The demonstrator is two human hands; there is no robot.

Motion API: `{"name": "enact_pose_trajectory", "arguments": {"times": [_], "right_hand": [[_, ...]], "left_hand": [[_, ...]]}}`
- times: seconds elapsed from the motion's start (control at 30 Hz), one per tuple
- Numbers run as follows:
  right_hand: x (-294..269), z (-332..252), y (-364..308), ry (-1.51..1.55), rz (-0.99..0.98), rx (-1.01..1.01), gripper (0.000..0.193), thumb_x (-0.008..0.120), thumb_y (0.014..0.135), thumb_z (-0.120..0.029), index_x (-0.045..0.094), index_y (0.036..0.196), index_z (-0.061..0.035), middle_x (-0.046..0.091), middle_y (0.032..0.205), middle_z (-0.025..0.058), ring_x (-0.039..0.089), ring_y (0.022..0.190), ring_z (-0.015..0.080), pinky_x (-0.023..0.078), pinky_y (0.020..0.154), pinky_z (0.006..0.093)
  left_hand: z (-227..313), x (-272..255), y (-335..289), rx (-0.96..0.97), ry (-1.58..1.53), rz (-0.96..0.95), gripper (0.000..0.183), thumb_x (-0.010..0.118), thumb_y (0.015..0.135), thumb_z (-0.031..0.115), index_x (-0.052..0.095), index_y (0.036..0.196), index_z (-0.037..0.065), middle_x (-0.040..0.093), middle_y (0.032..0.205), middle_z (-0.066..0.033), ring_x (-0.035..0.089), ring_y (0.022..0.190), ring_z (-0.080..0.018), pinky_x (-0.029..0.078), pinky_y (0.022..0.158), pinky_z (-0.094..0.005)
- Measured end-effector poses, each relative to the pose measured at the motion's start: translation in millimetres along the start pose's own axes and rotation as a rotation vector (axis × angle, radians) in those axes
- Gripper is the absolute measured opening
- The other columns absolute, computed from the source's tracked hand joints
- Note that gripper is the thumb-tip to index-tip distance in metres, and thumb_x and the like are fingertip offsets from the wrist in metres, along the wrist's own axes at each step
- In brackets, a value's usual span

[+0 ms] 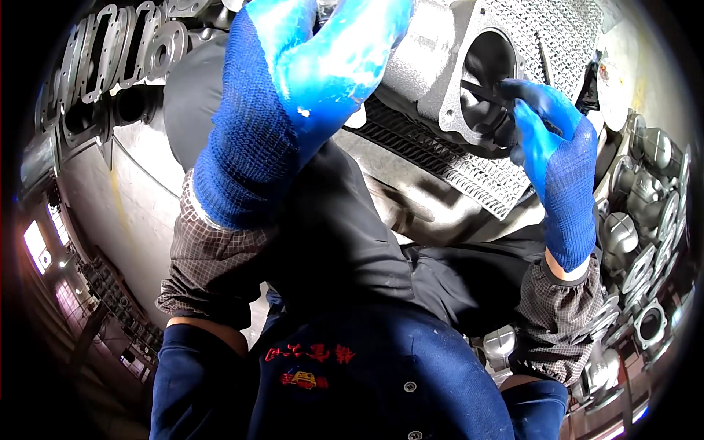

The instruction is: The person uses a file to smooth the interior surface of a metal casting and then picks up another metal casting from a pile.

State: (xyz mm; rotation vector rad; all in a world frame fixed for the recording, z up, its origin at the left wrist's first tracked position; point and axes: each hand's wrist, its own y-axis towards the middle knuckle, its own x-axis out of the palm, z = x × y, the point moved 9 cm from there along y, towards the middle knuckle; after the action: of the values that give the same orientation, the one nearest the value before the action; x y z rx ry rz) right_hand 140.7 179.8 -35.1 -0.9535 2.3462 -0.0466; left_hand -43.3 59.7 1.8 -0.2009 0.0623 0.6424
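A grey metal casting (422,77), probably a valve body, lies with its round flanged opening facing right. My right hand (554,139), in a blue coated glove, is at that opening with its fingers closed. A thin dark bar (478,91) runs from its fingertips into the bore; its inner end is lost in shadow. My left hand (330,70), also in a blue glove, is above my knee, left of the casting. The picture's upper edge cuts off its fingertips, so whether it holds anything is hidden.
Under the casting is a perforated metal mesh (491,183). Several flat flanged castings (103,51) stand in a row at the far left. More rounded castings (623,231) are piled along the right. My dark-trousered legs (330,227) are below the mesh.
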Motion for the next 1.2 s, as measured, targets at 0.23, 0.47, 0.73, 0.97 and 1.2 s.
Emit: {"name": "enact_pose_trajectory", "arguments": {"times": [0.23,0.47,0.73,0.97,1.2], "right_hand": [[-5.3,0.6,3.6,-0.023,0.068,0.023,0.019,0.058,0.09,-0.006,0.068,0.105,-0.0008,0.061,0.067,0.0015,0.053,0.057,0.0042,0.044,0.05,0.02],[-7.8,7.1,-7.0,0.187,0.077,0.142,0.02,0.06,0.089,-0.008,0.068,0.107,-0.0018,0.064,0.075,0.0014,0.056,0.061,0.0045,0.047,0.053,0.0179],[-6.9,15.0,-13.2,0.239,0.07,0.15,0.02,0.06,0.089,-0.008,0.068,0.107,-0.0026,0.063,0.076,0.0016,0.056,0.062,0.0045,0.048,0.052,0.0192],[-2.3,19.4,-14.5,0.167,0.061,0.205,0.02,0.058,0.09,-0.007,0.068,0.107,-0.0023,0.058,0.071,-0.0012,0.052,0.059,0.0034,0.048,0.054,0.0201],[2.4,6.4,-13.8,0.086,0.0,-0.054,0.02,0.057,0.089,-0.005,0.065,0.106,0.0032,0.069,0.085,0.0081,0.062,0.067,0.0098,0.052,0.062,0.023]], "left_hand": [[2.4,-4.4,-2.1,0.048,0.006,0.091,0.018,0.054,0.095,0.012,0.063,0.086,0.0,0.055,0.064,0.0022,0.047,0.053,-0.004,0.036,0.047,-0.0189],[-4.9,-5.3,0.1,0.032,-0.037,0.048,0.016,0.053,0.095,0.01,0.063,0.092,-0.002,0.055,0.068,0.0021,0.049,0.057,-0.0039,0.038,0.05,-0.0184],[31.2,0.7,-9.1,0.699,0.528,0.007,0.015,0.053,0.095,0.007,0.063,0.095,-0.004,0.056,0.068,0.0016,0.051,0.058,-0.0044,0.039,0.05,-0.0189],[5.5,-6.0,-2.9,0.116,0.038,0.055,0.017,0.054,0.095,0.009,0.063,0.087,-0.003,0.056,0.067,0.0006,0.051,0.056,-0.0047,0.038,0.048,-0.0191],[1.0,0.5,-2.7,-0.011,-0.122,0.023,0.029,0.048,0.097,0.009,0.055,0.121,-0.006,0.051,0.066,0.0041,0.045,0.055,-0.0024,0.033,0.049,-0.0174]]}}
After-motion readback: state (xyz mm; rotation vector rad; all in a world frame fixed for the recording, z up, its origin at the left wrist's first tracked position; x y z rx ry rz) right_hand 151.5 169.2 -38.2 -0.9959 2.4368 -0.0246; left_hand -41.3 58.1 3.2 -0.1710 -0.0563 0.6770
